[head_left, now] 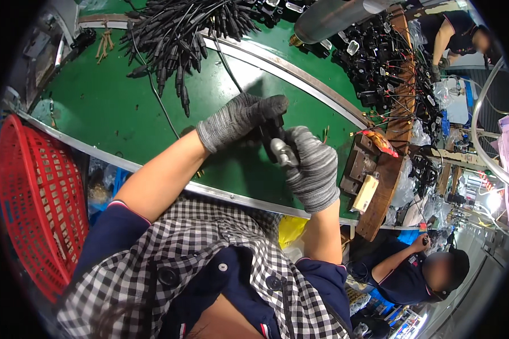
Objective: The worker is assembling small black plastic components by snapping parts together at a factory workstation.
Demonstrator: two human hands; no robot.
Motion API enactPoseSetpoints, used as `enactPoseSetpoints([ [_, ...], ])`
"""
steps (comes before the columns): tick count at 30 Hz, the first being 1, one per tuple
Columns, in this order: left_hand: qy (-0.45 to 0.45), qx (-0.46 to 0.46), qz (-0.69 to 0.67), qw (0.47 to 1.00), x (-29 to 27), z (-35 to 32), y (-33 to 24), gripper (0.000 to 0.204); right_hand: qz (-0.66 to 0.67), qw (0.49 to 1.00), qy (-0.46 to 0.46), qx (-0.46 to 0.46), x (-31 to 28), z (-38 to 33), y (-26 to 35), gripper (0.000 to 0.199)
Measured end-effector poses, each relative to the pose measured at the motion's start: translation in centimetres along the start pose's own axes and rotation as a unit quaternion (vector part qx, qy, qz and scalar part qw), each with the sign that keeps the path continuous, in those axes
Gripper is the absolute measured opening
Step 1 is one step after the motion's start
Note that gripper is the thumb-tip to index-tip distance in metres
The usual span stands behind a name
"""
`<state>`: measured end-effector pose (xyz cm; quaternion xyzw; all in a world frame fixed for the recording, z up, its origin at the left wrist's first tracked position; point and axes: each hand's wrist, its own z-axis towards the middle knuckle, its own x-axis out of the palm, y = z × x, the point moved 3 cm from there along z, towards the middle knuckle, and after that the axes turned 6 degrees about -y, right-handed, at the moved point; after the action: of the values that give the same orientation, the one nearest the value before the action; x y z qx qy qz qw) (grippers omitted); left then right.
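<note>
Both of my hands wear grey striped knit gloves and meet above the green table (113,113). My left hand (234,120) is closed around a dark, elongated black part (270,130). A black cable (229,70) runs from the far side down to this hand. Close against it, my right hand (314,169) is closed on the lower end of the same black part. At its thumb side shows a shiny grey rounded piece (283,152), whose kind I cannot make out. The fingers hide most of the part.
A heap of black cables with connectors (175,39) lies at the far left. Several black housings (367,68) crowd the far right beside a wooden board (401,85). A metal fixture (357,164) stands right of my hands. A red basket (39,198) is at left. Two people work at right.
</note>
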<state>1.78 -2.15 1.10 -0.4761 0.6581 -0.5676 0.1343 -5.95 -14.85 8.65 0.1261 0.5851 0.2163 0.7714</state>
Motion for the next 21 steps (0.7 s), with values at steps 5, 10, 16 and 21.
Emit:
enactPoseSetpoints([
  [5, -0.044, -0.047, 0.090, 0.994, 0.5, -0.4, -0.2, 0.038, 0.023, 0.999, -0.036, 0.017, 0.8, 0.2, -0.8, 0.026],
  [10, -0.095, 0.439, 0.275, 0.850, 0.8, -0.1, -0.2, 0.029, 0.411, 0.859, 0.123, 0.279, 2.0, -0.4, -3.6, 0.030],
  [16, 0.030, 0.327, 0.306, 0.894, 0.3, 0.0, 1.2, 0.027, 0.174, 0.976, 0.078, 0.108, 2.4, -0.2, -4.3, 0.033],
  [21, 0.088, 0.171, 0.187, 0.963, 0.4, 0.0, 0.8, 0.031, 0.557, 0.719, 0.086, 0.406, 3.8, -1.5, -3.7, 0.033],
])
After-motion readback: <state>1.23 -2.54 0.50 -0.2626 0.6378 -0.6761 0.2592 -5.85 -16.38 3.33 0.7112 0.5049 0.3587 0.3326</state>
